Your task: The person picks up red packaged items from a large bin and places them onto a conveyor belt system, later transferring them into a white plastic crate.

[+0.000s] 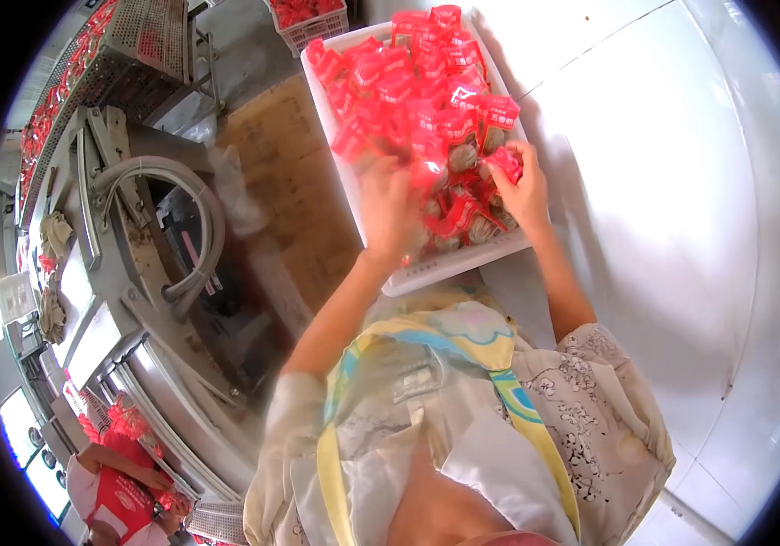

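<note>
A white plastic crate (458,265) before me is heaped with red printed plastic packets (396,85), some with clear parts that show brown round contents. My right hand (525,184), at the crate's right side, pinches a crumpled red packet (506,164) between thumb and fingers. Over the left part of the crate is my left hand (390,205), blurred, above the packets; whether it grips one cannot be told.
Brown cardboard (294,198) lies left of the crate, beside a metal machine with a coiled grey hose (209,232). Another crate (311,31) of red packets stands beyond. A perforated metal tray (151,41) is at upper left. A co-worker (120,491) in a red apron handles packets at lower left.
</note>
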Demonstrator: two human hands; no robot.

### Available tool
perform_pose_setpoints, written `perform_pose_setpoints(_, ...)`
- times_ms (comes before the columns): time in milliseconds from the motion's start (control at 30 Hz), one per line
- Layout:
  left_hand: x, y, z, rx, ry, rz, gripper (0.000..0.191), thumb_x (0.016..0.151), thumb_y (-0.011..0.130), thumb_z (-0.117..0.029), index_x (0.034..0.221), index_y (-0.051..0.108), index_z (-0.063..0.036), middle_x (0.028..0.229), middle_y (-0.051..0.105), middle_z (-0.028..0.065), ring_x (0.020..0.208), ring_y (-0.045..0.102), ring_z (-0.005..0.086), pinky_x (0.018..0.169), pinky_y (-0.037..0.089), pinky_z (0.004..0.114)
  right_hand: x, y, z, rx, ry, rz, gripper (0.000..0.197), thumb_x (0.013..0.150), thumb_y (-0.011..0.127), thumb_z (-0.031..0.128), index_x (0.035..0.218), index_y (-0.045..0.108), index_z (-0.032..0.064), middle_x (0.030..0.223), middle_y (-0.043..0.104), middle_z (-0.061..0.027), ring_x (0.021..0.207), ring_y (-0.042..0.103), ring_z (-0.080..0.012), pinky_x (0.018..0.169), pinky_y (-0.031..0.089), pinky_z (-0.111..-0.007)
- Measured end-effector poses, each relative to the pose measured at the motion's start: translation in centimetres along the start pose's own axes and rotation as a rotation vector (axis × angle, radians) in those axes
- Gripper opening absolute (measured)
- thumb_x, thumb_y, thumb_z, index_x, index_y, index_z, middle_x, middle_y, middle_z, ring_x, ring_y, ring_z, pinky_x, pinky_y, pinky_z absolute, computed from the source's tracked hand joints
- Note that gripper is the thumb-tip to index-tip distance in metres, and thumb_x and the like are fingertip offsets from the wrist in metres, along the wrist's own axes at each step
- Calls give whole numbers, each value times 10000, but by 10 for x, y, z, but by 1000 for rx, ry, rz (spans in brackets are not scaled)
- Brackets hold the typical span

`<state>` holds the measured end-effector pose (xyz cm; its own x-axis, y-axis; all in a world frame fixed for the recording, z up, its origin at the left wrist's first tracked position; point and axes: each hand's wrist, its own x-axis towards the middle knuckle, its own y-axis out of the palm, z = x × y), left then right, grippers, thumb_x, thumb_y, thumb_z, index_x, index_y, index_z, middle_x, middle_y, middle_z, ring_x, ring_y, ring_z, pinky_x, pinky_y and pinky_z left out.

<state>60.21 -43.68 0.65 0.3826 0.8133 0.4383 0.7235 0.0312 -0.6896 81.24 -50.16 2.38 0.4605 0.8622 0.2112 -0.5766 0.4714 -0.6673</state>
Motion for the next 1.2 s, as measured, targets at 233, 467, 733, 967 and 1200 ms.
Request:
perform_pose_setpoints(233,31,22,-15,-64,-236,132,731,653,791,-357,1194,421,-33,1108,550,144,992,546,323,815,464,411,52,10,16,-6,175,-8,784,642,797,419,1196,416,15,915,661,-142,857,651,-311,757,499,-383)
perform_pose_setpoints(467,22,33,-1,-102,-261,65,418,718,717,-211,1070,559,-48,909,620,109,864,578,340,752,472,415,48,31,9,-392,184,54,556,708,710,458,1045,560,42,831,667,-136,801,643,-345,710,494,-429)
perform_pose_setpoints(733,7,20,-3,-193,-21,13,238,715,704,-114,916,591,-57,1003,582,101,958,552,293,727,474,389,-6,7,-27,151,35,-146,234,752,698,182,920,609,45,728,623,-119,668,606,-308,629,472,-364)
perform_pose_setpoints(967,30,39,-3,-107,-147,-44,219,747,681,-170,937,615,-83,1215,523,123,1086,523,304,816,482,383,36,15,-11,-239,12,180,371,761,669,324,1032,581,88,805,645,-166,769,625,-355,681,480,-436)
perform_pose_setpoints(1200,35,52,1,-167,-162,54,195,757,651,-151,942,623,-99,1064,606,76,977,574,263,764,497,376,67,20,3,-385,12,409,497,741,678,328,1186,577,130,887,659,-174,824,623,-369,718,490,-438)
